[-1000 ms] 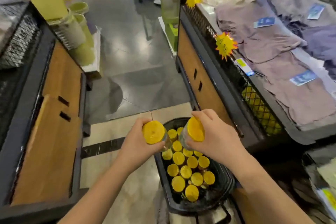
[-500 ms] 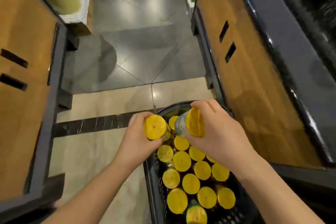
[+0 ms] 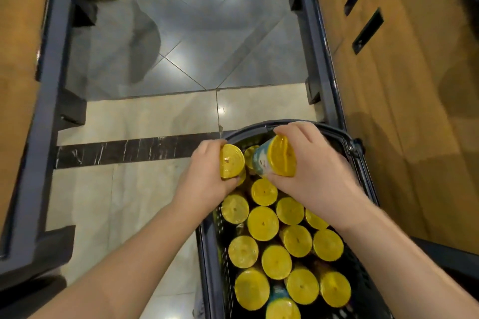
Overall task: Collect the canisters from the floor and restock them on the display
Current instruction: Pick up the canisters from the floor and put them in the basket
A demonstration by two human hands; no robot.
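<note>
Yellow-lid canister (image 3: 231, 164) held in left grip (image 3: 204, 179) | tilted canister (image 3: 281, 160) in right grip (image 3: 318, 171) | over basket (image 3: 206, 267)

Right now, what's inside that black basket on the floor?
Mostly upright canisters with yellow lids fill the basket, packed side by side. The left hand and right hand each grip one more above its far end. The basket's bottom is covered by them.

You are gripping one yellow-lidded canister (image 3: 231, 165) in your left hand (image 3: 204, 184) and another canister (image 3: 278, 160) in your right hand (image 3: 318, 176), over the dark basket (image 3: 210, 254) of canisters.
</note>
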